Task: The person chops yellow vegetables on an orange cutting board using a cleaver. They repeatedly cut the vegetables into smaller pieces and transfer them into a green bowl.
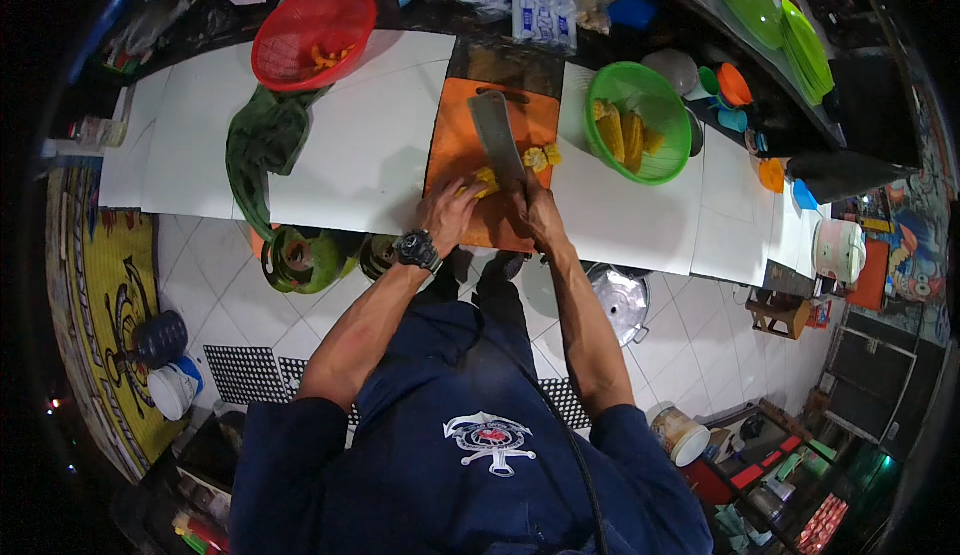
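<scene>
My right hand [536,206] grips the handle of a cleaver [495,131], its broad blade pointing up and away over an orange cutting board [457,123]. My left hand [448,213], with a watch at the wrist, rests its fingers on a piece of yellow corn cob [487,182] just left of the blade. Cut corn pieces [541,156] lie on the board to the right of the blade. Several corn cobs [633,138] sit in a green plastic basket [681,151] right of the board. At the left, a red plastic basket [267,48] holds small orange-yellow pieces [330,57].
A dark green cloth [270,131] hangs over the front edge of the white tiled counter [352,157]. Plastic packs [544,11] lie behind the board. Colored cups [733,83] stand beyond the green basket. Below the counter are green gas cylinders [304,258] and a metal pot lid [619,303].
</scene>
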Motion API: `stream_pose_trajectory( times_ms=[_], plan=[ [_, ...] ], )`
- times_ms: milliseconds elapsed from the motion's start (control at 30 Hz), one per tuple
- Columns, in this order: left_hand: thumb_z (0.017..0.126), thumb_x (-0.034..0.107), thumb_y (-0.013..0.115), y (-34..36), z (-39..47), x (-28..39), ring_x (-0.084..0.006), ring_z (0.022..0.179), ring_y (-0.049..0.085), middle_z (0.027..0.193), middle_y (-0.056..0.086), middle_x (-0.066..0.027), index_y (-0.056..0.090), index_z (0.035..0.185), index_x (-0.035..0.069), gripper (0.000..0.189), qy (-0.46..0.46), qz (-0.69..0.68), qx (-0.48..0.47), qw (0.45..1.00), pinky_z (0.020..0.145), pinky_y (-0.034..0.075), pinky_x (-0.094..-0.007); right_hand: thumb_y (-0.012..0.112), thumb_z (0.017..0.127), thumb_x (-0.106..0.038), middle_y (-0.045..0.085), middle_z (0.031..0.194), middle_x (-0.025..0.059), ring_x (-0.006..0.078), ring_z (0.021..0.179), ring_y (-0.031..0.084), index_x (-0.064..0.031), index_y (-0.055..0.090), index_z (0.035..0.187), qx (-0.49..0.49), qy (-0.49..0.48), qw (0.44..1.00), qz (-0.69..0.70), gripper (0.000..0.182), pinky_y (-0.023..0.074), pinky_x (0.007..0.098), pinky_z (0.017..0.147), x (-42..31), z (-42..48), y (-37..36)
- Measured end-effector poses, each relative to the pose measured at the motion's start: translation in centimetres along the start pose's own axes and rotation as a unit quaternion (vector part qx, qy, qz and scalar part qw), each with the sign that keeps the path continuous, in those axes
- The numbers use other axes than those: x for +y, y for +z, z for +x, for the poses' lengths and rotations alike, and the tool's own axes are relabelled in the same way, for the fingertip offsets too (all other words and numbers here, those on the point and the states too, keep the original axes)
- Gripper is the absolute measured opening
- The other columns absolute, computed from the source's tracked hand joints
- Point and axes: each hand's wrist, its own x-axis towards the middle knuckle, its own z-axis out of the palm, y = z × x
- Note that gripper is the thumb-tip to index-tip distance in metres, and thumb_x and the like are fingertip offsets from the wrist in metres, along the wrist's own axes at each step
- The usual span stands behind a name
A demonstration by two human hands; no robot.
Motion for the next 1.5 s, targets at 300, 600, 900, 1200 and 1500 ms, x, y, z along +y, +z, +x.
stream_pose_trajectory(
  times_ms=[300,600,900,1200,1500],
  plan=[
    [0.084,0.009,0.058,1.0,-0.6,-1.2,-0.0409,0.116,0.05,0.12,0.057,-0.022,0.059,0.119,0.008,0.036,-0.02,-0.013,0.008,1.0,0.095,0.043,-0.0471,0.047,0.095,-0.017,0.06,0.069,0.0226,0.0406,0.061,0.061,-0.0016,0.046,0.106,0.069,0.023,0.997,-0.016,0.019,0.0446,0.0452,0.052,-6.6,0.3,-1.7],
    [0.082,0.007,0.057,-0.4,-0.8,0.6,-0.0409,0.113,0.052,0.119,0.057,-0.0225,0.061,0.117,0.012,0.036,-0.081,-0.025,-0.067,0.994,0.095,0.044,-0.0467,0.05,0.091,-0.021,0.062,0.074,0.0262,0.0448,0.06,0.06,-0.0021,0.039,0.124,0.05,0.075,0.983,-0.16,0.039,0.0437,0.053,0.049,-2.6,-2.5,3.9],
    [0.084,0.011,0.06,1.2,0.0,-1.2,-0.0383,0.113,0.053,0.116,0.06,-0.0191,0.062,0.115,0.014,0.031,0.015,-0.034,0.024,0.999,0.094,0.045,-0.0449,0.048,0.093,-0.02,0.061,0.09,0.0312,0.0472,0.082,0.059,-0.0001,0.046,0.121,-0.026,-0.005,0.998,0.049,0.035,0.0458,0.05,0.067,0.6,0.7,-0.8],
    [0.087,0.012,0.057,1.1,0.0,-1.7,-0.041,0.117,0.048,0.124,0.053,-0.0228,0.059,0.12,0.016,0.033,-0.001,-0.038,0.001,0.999,0.096,0.044,-0.0461,0.047,0.095,-0.021,0.061,0.086,0.0304,0.0481,0.081,0.059,-0.0018,0.046,0.112,-0.05,0.035,0.998,0.026,0.025,0.0447,0.05,0.063,-2.1,1.0,-1.8],
    [0.083,0.008,0.059,1.4,-0.6,-2.0,-0.0419,0.114,0.05,0.122,0.054,-0.0255,0.06,0.115,0.007,0.032,0.017,-0.019,0.033,0.999,0.096,0.044,-0.0466,0.048,0.093,-0.021,0.06,0.07,0.0278,0.0455,0.063,0.06,-0.0021,0.044,0.109,0.112,0.057,0.99,-0.067,0.025,0.0429,0.0528,0.05,-6.5,-0.9,0.8]
  ],
)
